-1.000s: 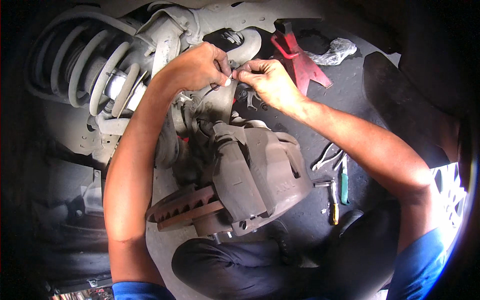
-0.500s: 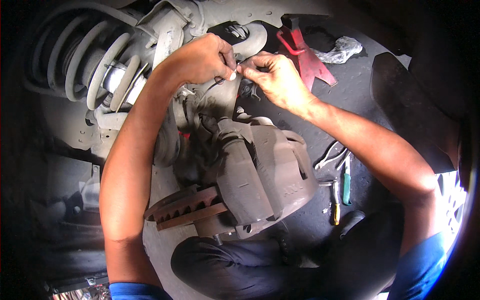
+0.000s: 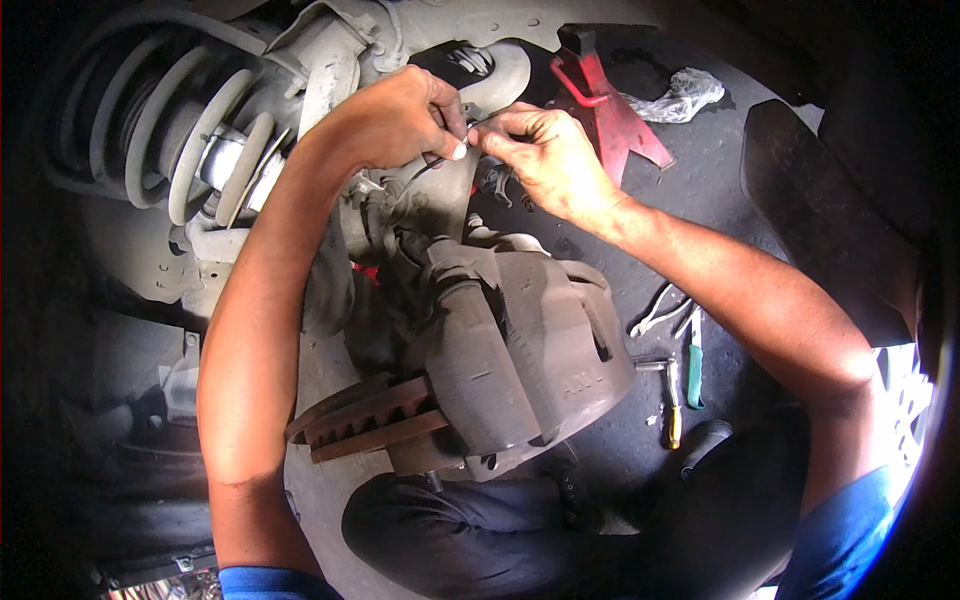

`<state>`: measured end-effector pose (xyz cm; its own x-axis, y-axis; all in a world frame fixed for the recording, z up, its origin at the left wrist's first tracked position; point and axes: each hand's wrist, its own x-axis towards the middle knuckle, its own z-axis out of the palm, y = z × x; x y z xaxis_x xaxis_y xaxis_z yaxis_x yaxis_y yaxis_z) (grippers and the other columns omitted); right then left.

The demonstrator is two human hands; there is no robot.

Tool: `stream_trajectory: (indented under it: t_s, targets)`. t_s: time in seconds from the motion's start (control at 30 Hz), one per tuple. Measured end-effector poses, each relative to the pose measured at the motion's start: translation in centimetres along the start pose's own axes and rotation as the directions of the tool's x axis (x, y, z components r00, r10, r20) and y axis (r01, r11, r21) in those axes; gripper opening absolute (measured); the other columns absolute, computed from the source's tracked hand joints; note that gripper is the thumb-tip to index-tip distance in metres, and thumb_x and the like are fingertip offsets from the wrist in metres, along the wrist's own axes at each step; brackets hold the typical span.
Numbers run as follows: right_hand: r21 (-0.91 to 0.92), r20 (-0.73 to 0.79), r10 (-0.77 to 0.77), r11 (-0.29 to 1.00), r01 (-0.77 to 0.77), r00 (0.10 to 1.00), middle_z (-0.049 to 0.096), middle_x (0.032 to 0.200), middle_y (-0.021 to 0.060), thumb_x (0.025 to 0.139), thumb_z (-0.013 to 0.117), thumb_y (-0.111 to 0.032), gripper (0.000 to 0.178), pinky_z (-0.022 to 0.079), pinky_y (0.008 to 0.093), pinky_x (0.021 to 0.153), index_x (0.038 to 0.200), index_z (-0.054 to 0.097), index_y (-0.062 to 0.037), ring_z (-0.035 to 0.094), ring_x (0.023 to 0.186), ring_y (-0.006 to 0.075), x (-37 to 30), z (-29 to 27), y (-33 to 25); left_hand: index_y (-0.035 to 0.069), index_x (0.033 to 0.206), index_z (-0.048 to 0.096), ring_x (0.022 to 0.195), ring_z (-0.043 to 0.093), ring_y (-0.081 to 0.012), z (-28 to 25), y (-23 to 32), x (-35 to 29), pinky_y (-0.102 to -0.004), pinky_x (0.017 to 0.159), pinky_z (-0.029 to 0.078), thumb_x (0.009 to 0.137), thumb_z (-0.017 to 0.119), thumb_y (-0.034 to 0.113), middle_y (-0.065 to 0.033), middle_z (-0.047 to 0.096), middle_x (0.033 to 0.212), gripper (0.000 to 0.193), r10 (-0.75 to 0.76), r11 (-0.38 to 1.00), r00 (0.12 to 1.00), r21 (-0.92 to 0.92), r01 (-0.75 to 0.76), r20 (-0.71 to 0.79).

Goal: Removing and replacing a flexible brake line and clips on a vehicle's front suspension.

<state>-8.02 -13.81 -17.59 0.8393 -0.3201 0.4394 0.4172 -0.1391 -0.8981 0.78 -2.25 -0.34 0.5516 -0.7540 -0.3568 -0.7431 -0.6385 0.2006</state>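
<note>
My left hand (image 3: 405,118) and my right hand (image 3: 555,155) meet fingertip to fingertip above the brake assembly, both closed in a pinch. A thin dark cable (image 3: 424,172) curves down from beneath my left fingers toward the wheel hub parts. Whatever small piece lies between the right fingertips is mostly hidden. Below the hands sits a dusty grey brake caliper (image 3: 520,350), set over a rusty brake disc (image 3: 375,425) with a vented edge. Neither hand touches the caliper.
A coil spring (image 3: 145,130) around a strut is at the upper left. A red jack stand (image 3: 600,105) stands beyond my right hand, beside crumpled clear plastic (image 3: 682,95). Pliers (image 3: 655,312), a green-handled tool (image 3: 694,375) and a yellow-handled tool (image 3: 674,410) lie on the dark floor.
Both hands have shifted very slightly left, still pinched together. The spring and caliper also sit a little further left in the picture.
</note>
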Motion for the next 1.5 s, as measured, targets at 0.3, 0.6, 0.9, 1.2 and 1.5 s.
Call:
stream_trajectory:
  t_s: [0.3,0.6,0.9,1.2,1.5]
  targets:
    - [0.006,-0.012,-0.021,1.000,0.021,1.000,0.073,0.111,0.0191,0.095,0.068,-0.026,0.032,0.055,0.0387,0.089,0.111,0.076,0.0005,0.073,0.099,0.0317,0.1,0.2,0.1,-0.005,0.098,0.075,0.080,0.067,-0.0192,0.0,0.5,-0.4,-0.0324,0.077,0.052,0.076,0.080,0.011,-0.0141,0.074,0.087,0.027,0.029,0.997,0.999,0.070,-0.026,-0.041]
    - [0.010,0.004,0.032,0.999,-0.032,0.999,0.072,0.108,0.0174,0.095,0.068,-0.025,0.033,0.057,0.0395,0.082,0.112,0.075,0.0015,0.074,0.090,0.0305,-0.2,0.0,-0.3,-0.003,0.096,0.076,0.080,0.067,-0.0186,0.1,0.2,-0.3,-0.0329,0.077,0.053,0.077,0.079,0.009,-0.0130,0.074,0.087,0.023,0.020,0.999,0.999,0.046,-0.018,-0.037]
    - [-0.046,-0.017,-0.021,0.999,0.021,1.000,0.072,0.106,0.0189,0.094,0.068,-0.026,0.032,0.056,0.0409,0.083,0.109,0.075,0.0016,0.073,0.093,0.0339,-0.1,-0.2,-0.4,-0.003,0.097,0.076,0.080,0.068,-0.0182,0.0,0.3,-0.3,-0.0324,0.076,0.054,0.078,0.080,0.009,-0.0132,0.074,0.086,0.024,0.040,0.998,0.998,0.057,-0.037,-0.046]
    - [-0.021,-0.028,-0.021,1.000,0.020,0.999,0.073,0.108,0.0182,0.094,0.068,-0.026,0.031,0.056,0.0403,0.083,0.108,0.076,0.0005,0.074,0.092,0.0335,-0.1,-0.3,-0.4,-0.005,0.098,0.075,0.074,0.068,-0.0173,0.2,0.3,-0.4,-0.0317,0.071,0.054,0.080,0.079,0.004,-0.0130,0.073,0.083,0.020,0.040,0.999,0.997,0.000,-0.040,-0.064]
    - [-0.092,-0.039,-0.031,0.995,0.027,0.999,0.074,0.111,0.0174,0.093,0.068,-0.032,0.033,0.055,0.0407,0.090,0.107,0.078,-0.0032,0.073,0.096,0.0337,0.1,-0.2,-0.9,-0.006,0.097,0.075,0.074,0.067,-0.0168,0.2,-0.1,0.0,-0.0307,0.072,0.054,0.079,0.080,0.005,-0.0127,0.073,0.082,0.022,0.037,0.999,0.997,-0.004,-0.038,-0.062]
